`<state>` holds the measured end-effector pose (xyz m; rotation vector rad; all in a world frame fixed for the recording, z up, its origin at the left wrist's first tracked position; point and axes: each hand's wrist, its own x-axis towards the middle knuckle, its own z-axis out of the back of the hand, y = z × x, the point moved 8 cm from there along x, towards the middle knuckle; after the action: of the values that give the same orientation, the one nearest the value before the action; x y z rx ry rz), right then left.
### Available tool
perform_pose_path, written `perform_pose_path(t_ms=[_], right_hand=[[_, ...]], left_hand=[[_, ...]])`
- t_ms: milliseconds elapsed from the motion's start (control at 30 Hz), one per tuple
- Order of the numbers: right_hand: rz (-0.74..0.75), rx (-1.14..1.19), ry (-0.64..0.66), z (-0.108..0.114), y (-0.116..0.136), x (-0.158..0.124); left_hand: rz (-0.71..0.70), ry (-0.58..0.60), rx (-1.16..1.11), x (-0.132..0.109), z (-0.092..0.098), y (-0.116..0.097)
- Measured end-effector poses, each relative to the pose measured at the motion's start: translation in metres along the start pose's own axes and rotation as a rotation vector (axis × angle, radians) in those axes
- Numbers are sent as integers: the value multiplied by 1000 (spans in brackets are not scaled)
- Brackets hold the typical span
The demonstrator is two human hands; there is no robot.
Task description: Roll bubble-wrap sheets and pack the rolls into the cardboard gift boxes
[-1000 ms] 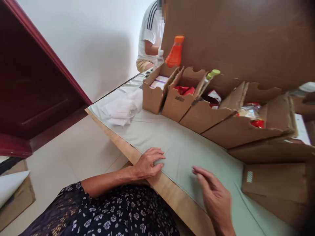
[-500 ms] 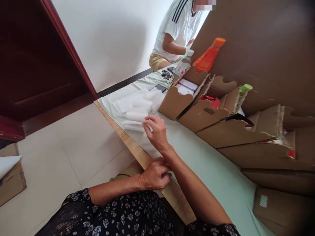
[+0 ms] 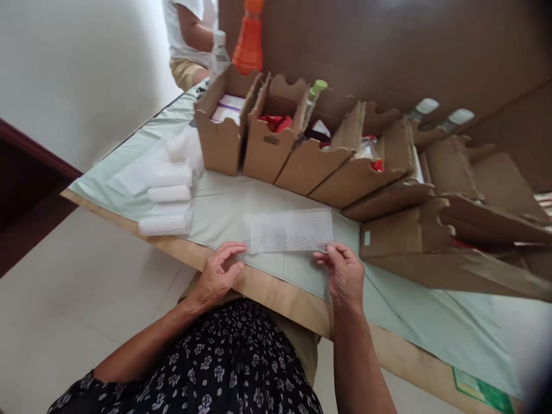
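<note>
A flat piece of clear bubble wrap (image 3: 288, 230) lies lengthwise on the pale green table cover in front of me. My right hand (image 3: 345, 273) pinches its near right corner between thumb and fingers. At the other end, my left hand (image 3: 219, 273) is open, thumb apart from the fingers, its fingertips close to the near left corner; whether they touch it I cannot tell. To the left, several white rolled bundles (image 3: 169, 194) and loose translucent wrapping (image 3: 138, 172) are gathered on the table.
A row of cardboard boxes (image 3: 219, 144) with assorted goods runs along the back and right. An orange bottle (image 3: 249, 46) and a clear bottle (image 3: 219, 54) stand behind the leftmost box. A person in a white shirt (image 3: 190, 29) sits at the far end. The wooden table edge (image 3: 276, 287) is before me.
The view has swung right. My right hand has moved from the white rolls to the bubble wrap, now laid out before me. My left hand has come forward and opened beside it.
</note>
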<state>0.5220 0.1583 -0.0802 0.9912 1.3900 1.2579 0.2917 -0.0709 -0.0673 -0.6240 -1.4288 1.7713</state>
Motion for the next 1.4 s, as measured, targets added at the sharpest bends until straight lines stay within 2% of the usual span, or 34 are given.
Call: perform_pose_path(t_ms=[67,133,200,233,267,333,400,467,533,600,667,700,767,833,933,1033,1100,1233,1400], right_hand=[[-38,-44,-46,31,-16,-10],[23,-141,-115,56,-15,-18],[164,-308,-177,67,0,-25],[248,-407,-174,63,9,-27],[333,-506,-138,51,17,-29],[490,-682,37,11,27,-33],[593,-832,279,-36,24,-39],[636,-959,454,-66,13,-46],[634,-1047,484,-69,4,-48],[615,-1087,430,-50,0,-46],[592,-1094,372,-26,0,-45],[580,-1089,344,-16,0,-45],[562,-1071,273,-3,4,-43],[554,-1058,209,-1,7,-39],[579,-1074,235,-16,6,-35],[609,-1118,307,-21,0,-32],[602,-1141,272,-8,-3,-30],[568,-1142,145,25,-6,-28],[600,-1122,121,33,-4,-30]], left_hand=[[-77,-32,123,10,4,-14],[-129,-38,244,25,3,-25],[-151,-16,368,41,-7,-32],[-171,-3,433,46,-15,-35],[-205,13,499,50,-27,-39],[-303,86,617,51,-56,-45],[-376,245,690,46,-87,-42],[-381,405,728,38,-100,-29],[-352,460,758,34,-87,-14],[-339,391,775,34,-54,0],[-356,274,767,38,-17,11],[-355,223,765,41,-4,16],[-353,146,732,46,9,20],[-334,65,722,50,4,15],[-291,-16,767,59,-23,2],[-254,56,825,75,-55,-2],[-238,114,830,82,-66,-2],[-164,120,722,83,-63,-6],[52,122,445,81,-51,-3]])
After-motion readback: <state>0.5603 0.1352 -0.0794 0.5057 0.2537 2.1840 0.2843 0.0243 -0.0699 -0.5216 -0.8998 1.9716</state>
